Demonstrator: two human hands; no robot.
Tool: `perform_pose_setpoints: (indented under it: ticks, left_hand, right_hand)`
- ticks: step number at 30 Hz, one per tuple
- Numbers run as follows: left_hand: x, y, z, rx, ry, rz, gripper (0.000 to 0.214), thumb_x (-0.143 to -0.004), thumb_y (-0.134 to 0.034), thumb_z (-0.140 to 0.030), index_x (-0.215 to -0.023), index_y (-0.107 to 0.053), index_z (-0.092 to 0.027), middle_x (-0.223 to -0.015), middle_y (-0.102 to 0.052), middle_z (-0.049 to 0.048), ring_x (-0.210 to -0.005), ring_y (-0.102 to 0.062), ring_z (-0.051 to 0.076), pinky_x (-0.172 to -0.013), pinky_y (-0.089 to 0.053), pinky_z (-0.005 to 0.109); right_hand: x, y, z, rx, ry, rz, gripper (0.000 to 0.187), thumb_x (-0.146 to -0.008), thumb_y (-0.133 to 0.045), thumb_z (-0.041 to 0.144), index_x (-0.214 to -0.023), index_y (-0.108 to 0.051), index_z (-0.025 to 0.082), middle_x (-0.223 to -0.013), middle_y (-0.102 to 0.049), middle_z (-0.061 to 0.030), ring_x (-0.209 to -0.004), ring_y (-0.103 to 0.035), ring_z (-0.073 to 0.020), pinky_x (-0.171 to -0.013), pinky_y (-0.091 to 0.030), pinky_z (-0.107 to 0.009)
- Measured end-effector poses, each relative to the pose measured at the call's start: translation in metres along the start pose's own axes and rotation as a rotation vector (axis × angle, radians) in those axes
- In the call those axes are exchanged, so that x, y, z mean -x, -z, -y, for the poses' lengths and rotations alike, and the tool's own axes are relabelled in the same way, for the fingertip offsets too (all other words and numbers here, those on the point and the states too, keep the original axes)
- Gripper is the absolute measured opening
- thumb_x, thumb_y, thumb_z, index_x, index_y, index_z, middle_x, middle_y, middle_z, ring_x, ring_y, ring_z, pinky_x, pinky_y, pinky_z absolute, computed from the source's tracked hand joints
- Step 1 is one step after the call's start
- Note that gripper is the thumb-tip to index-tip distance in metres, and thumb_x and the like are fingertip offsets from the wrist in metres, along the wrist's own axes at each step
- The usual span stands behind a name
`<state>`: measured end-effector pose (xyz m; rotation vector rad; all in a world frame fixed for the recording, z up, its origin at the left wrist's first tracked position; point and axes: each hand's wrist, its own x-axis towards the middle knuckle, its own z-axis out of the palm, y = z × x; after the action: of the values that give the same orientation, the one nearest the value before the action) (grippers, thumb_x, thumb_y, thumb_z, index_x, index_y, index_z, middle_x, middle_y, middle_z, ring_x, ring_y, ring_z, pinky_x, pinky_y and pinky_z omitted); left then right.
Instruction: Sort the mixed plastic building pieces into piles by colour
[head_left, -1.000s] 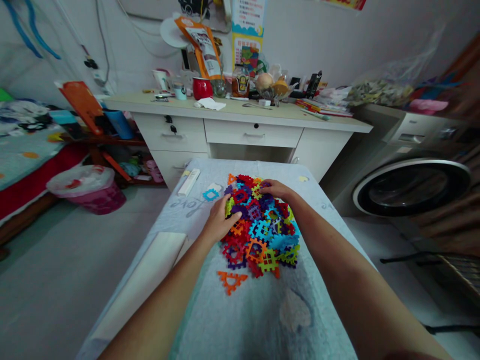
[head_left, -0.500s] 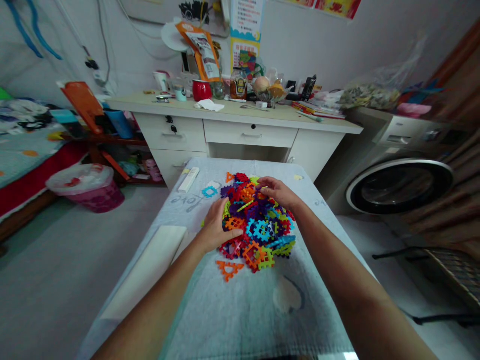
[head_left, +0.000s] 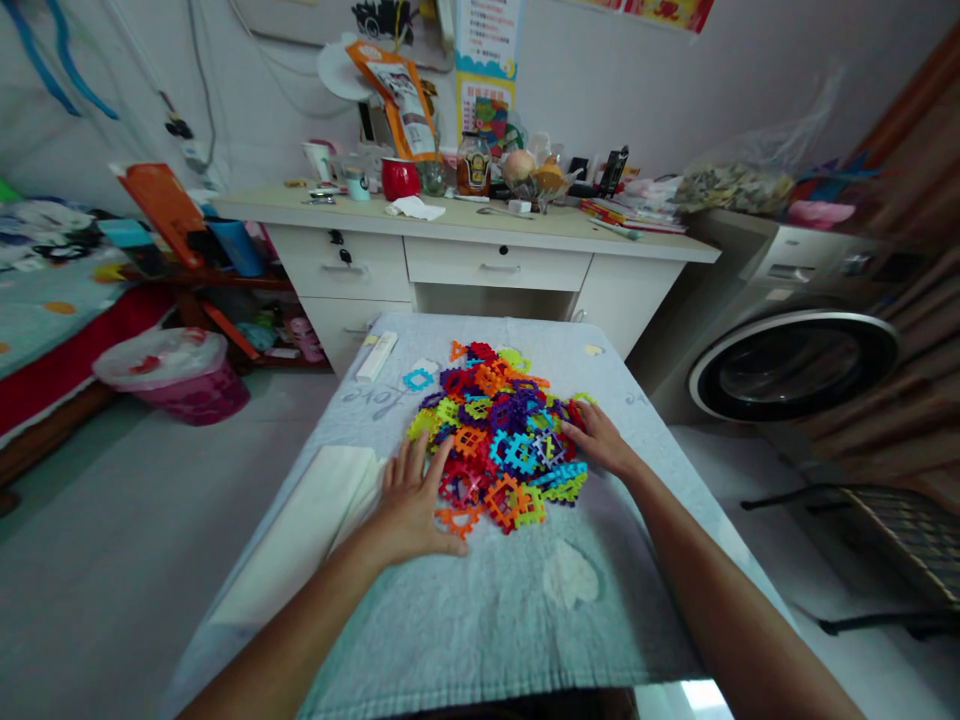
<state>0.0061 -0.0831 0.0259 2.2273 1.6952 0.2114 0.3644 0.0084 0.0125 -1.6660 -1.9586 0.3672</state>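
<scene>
A heap of colourful plastic interlocking building pieces [head_left: 517,412] lies on the cloth-covered table [head_left: 480,620]. My left hand [head_left: 414,505] is spread open at the heap's near left side, its thumb close to an orange piece [head_left: 459,520] at the front edge. On the right side of the pile, my right hand [head_left: 600,440] rests with fingers apart, fingertips touching the outer pieces. Neither hand grips a piece. A light blue piece [head_left: 418,380] lies apart at the far left of the heap.
A long white box-like object [head_left: 300,530] lies along the table's left side, and a small white bar [head_left: 377,357] farther back. Behind stands a white desk [head_left: 487,230] holding jars and packets. A washing machine [head_left: 787,300] is at right, a pink bin [head_left: 176,375] at left.
My left hand has drawn back toward me and spread its fingers. My right hand has moved from the top of the heap down to its right side. The orange front piece is now against the heap.
</scene>
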Motion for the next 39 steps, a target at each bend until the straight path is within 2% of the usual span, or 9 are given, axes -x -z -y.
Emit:
perform_pose_setpoints:
  ticks: [4,9,13,17,23,26,29,34,39]
  left_hand:
    - [-0.016,-0.002,-0.014,-0.003,-0.061,-0.027,0.144,-0.039,-0.087,-0.058,-0.156,-0.009,-0.025,-0.163,0.002,0.0212,-0.148,0.002,0.047,-0.115,-0.015,0.063]
    - [-0.026,-0.012,-0.027,-0.003,-0.128,-0.096,0.143,-0.04,-0.085,-0.065,-0.156,-0.012,-0.026,-0.163,-0.004,0.0195,-0.147,-0.002,0.049,-0.113,-0.016,0.067]
    - [-0.027,-0.019,-0.032,-0.008,-0.192,-0.192,0.119,-0.06,-0.07,-0.075,-0.155,-0.019,-0.026,-0.161,-0.018,0.0165,-0.147,-0.011,0.046,-0.113,-0.018,0.064]
    - [-0.024,-0.019,-0.03,-0.042,-0.164,-0.278,0.089,-0.083,-0.049,-0.072,-0.154,-0.023,-0.026,-0.158,-0.028,0.0163,-0.145,-0.02,0.04,-0.113,-0.019,0.063]
    - [-0.03,-0.011,-0.014,-0.068,-0.064,-0.274,0.097,-0.077,-0.053,-0.075,-0.154,-0.024,-0.024,-0.162,-0.014,0.0215,-0.147,-0.012,0.046,-0.112,-0.016,0.066]
    - [-0.042,-0.004,-0.01,-0.026,0.021,-0.205,0.109,-0.07,-0.059,-0.078,-0.155,-0.021,-0.021,-0.161,-0.011,0.0238,-0.147,-0.011,0.048,-0.112,-0.018,0.065]
    - [-0.051,-0.002,-0.01,0.005,0.014,-0.175,0.108,-0.067,-0.063,-0.076,-0.153,-0.026,-0.021,-0.16,-0.017,0.0235,-0.146,-0.019,0.045,-0.112,-0.02,0.062]
    - [-0.052,-0.01,-0.008,0.027,-0.128,-0.278,0.083,-0.081,-0.052,-0.069,-0.15,-0.034,-0.026,-0.155,-0.031,0.0164,-0.142,-0.029,0.035,-0.112,-0.023,0.055]
    - [-0.051,-0.013,-0.004,0.078,-0.174,-0.337,0.077,-0.088,-0.047,-0.062,-0.152,-0.028,-0.023,-0.152,-0.038,0.014,-0.14,-0.033,0.031,-0.113,-0.025,0.051]
  right_hand:
    - [-0.01,-0.017,0.018,-0.095,0.029,0.055,0.073,-0.084,-0.048,0.071,-0.136,-0.053,0.02,-0.133,-0.059,-0.0146,-0.124,-0.053,-0.0336,-0.107,-0.038,-0.054]
    - [-0.017,-0.015,0.041,-0.222,-0.025,0.077,0.071,-0.083,-0.052,0.069,-0.136,-0.053,0.021,-0.133,-0.059,-0.0134,-0.125,-0.052,-0.0333,-0.108,-0.037,-0.056]
    - [-0.012,-0.001,0.06,-0.368,0.04,0.14,0.072,-0.086,-0.054,0.065,-0.144,-0.043,0.025,-0.143,-0.052,-0.0102,-0.131,-0.048,-0.0291,-0.112,-0.035,-0.05]
    - [0.011,0.016,0.07,-0.261,0.133,0.145,0.086,-0.081,-0.06,0.068,-0.151,-0.033,0.026,-0.153,-0.038,-0.0121,-0.141,-0.035,-0.0332,-0.116,-0.028,-0.054]
    - [0.076,0.017,0.057,0.062,0.164,0.276,0.13,-0.055,-0.077,0.074,-0.158,-0.013,0.026,-0.162,-0.01,-0.0197,-0.147,-0.011,-0.0458,-0.113,-0.02,-0.067]
    - [0.09,0.005,0.051,0.1,0.187,0.268,0.134,-0.054,-0.08,0.07,-0.158,-0.009,0.026,-0.162,-0.01,-0.0209,-0.147,-0.014,-0.0455,-0.113,-0.024,-0.065]
    - [0.083,-0.006,0.051,0.07,0.243,0.185,0.122,-0.063,-0.077,0.066,-0.158,-0.012,0.025,-0.16,-0.016,-0.0211,-0.145,-0.022,-0.0418,-0.113,-0.03,-0.06]
    - [0.051,-0.014,0.055,0.059,0.285,0.06,0.106,-0.068,-0.072,0.068,-0.154,-0.028,0.024,-0.153,-0.032,-0.0204,-0.138,-0.035,-0.0418,-0.11,-0.034,-0.061]
    - [0.027,-0.006,0.056,0.022,0.339,0.036,0.1,-0.068,-0.07,0.072,-0.149,-0.038,0.022,-0.147,-0.041,-0.0192,-0.133,-0.042,-0.0397,-0.109,-0.037,-0.057]
